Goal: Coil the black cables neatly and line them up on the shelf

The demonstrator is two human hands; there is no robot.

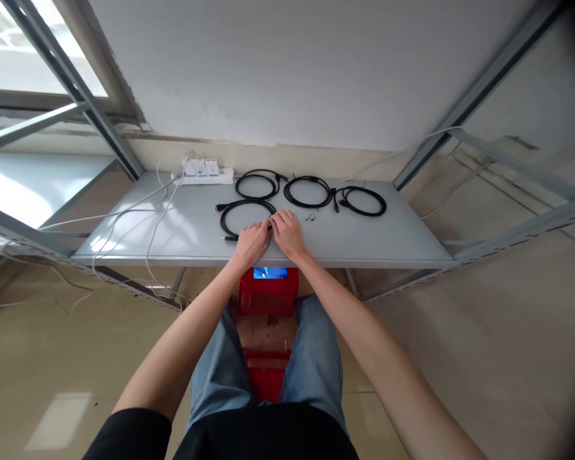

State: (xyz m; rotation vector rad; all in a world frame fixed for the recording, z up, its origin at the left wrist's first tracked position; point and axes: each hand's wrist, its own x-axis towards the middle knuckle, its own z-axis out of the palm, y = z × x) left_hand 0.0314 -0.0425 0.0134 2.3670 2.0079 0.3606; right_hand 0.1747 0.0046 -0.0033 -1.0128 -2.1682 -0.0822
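A loosely coiled black cable (242, 214) lies on the grey shelf (393, 236) in front of me. My left hand (252, 243) and my right hand (286, 232) meet at the near right edge of this coil, fingers curled and pinched on the cable. Three more coiled black cables lie in a row behind: one at the left (256, 185), one in the middle (307, 191), one at the right (361, 200). A small twist tie (310, 217) rests just right of my right hand.
A white power strip (204, 172) with plugged adapters sits at the shelf's back left, with white cords (124, 223) trailing over the left side. A red stool (268, 291) with a lit screen stands under the shelf between my knees. Metal rack posts rise at both sides.
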